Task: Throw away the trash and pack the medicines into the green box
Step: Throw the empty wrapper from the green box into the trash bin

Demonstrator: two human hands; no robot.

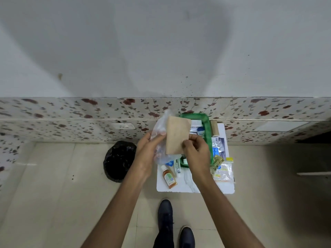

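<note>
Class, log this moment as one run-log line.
left hand: clear plastic bag | right hand: brown paper packet | black trash bag: floor

The way down to the green box (207,129) was blocked by both hands, the left hand (146,149) and the right hand (196,151), and by the brown packet (176,135) and clear bag (159,133) held between them. The table (186,185) was left bare only at its near edge. Open floor (53,176) was seen around the black bag (119,161).
</note>
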